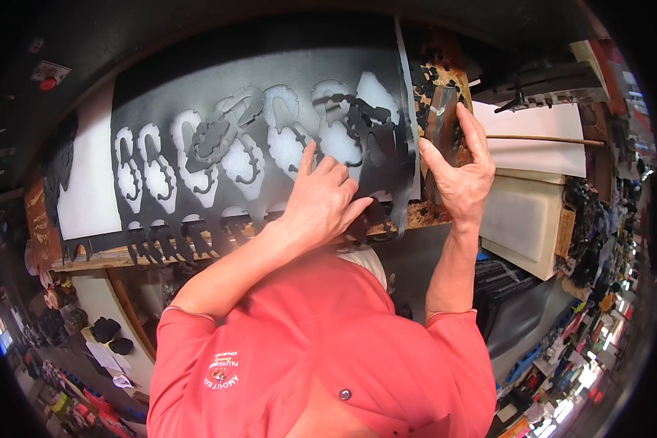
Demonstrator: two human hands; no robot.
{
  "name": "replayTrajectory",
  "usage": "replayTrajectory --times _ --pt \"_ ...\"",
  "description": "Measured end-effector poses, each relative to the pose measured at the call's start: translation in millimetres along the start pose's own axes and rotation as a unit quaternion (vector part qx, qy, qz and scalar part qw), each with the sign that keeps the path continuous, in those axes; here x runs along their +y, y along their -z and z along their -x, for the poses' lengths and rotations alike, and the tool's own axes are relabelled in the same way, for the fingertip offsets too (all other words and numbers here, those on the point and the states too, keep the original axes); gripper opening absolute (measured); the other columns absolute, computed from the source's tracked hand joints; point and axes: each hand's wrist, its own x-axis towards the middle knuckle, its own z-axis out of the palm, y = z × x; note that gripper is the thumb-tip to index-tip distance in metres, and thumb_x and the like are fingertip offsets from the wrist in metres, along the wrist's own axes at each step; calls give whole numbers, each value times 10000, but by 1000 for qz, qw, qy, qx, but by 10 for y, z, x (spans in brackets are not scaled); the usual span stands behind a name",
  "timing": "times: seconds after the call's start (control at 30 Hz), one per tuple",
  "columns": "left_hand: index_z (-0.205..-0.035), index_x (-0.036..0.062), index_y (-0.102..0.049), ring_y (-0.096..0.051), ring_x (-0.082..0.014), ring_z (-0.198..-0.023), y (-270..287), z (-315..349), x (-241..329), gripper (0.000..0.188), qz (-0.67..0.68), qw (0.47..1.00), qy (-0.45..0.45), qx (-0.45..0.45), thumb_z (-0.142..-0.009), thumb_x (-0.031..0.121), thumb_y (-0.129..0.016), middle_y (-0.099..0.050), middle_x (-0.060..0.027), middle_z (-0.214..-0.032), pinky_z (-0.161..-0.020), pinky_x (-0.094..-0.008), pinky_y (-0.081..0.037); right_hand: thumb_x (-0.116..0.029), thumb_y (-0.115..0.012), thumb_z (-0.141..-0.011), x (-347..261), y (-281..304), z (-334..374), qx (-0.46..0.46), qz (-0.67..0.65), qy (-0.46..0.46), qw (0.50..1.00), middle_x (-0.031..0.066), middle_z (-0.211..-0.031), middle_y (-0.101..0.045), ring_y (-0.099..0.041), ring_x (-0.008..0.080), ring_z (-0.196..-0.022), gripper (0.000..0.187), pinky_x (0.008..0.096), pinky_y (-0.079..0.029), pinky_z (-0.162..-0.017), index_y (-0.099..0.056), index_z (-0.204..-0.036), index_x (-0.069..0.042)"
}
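Observation:
A black sheet (186, 80) with a row of long oval cut-outs lies across the white work board (89, 171). Loose black cut pieces with scalloped edges (213, 140) rest on it, and curved black strips (358, 109) lie farther right. My left hand (320, 193) is on the sheet's near part, fingers apart, index finger pointing away from me beside a cut-out. Past the sheet's right edge, my right hand (460, 175) has its thumb and fingers on either side of a shiny grey-brown piece (439, 120); its exact kind is unclear.
Small black scraps (425, 77) litter the wooden surface at the right. Beyond are a white panel (540, 131), a thin rod (547, 139) and a pale block (518, 223). Dark sheets (507, 292) stand below right. A red button (48, 83) is mounted at upper left.

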Motion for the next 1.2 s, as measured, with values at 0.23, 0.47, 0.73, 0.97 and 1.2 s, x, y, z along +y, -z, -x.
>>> replayTrajectory --times 0.23,0.47,0.73,0.97,1.2 --pt "-788 47 -726 -613 -291 -954 -39 57 135 265 -77 994 -50 -52 -953 254 -738 -608 -84 -831 -1168 -724 -354 -70 -891 -726 53 47 -460 -31 64 160 985 186 -1416 -643 -645 346 -1276 780 423 -523 -1096 -628 -1457 -4" --pt "-771 50 -734 -598 -276 -947 -62 140 227 252 -59 996 -34 -56 -925 249 -740 -585 -74 -804 -1180 -736 -333 2 -748 -681 -51 -258 -930 -153 65 348 923 147 -1358 -648 -613 374 -1225 676 468 -527 -1038 -684 -1353 -26" --pt "-862 34 -747 -643 -259 -1038 121 303 106 160 98 992 -37 -65 -913 184 -772 -642 -82 -891 -1201 -648 -380 99 -654 -769 190 -561 -729 -383 130 337 850 156 -1445 -613 -554 413 -1370 509 525 -460 -1160 -699 -1256 -40" --pt "-981 4 -752 -758 -309 -971 664 292 -687 58 177 976 20 126 -928 25 -741 -757 -176 -1081 -816 -381 -618 -309 -881 -856 127 -810 -126 -153 28 -55 986 332 -1527 -528 -564 445 -1371 805 518 -486 -1138 -564 -1443 142" --pt "-1432 19 -644 -498 -429 -1455 721 315 -1296 560 -109 970 191 107 -927 199 -807 -556 -201 -1548 -1199 -509 -416 -330 -907 -796 79 -1183 80 -70 153 -32 985 399 -1492 -509 -513 510 -1330 929 527 -435 -1148 -499 -1462 172"
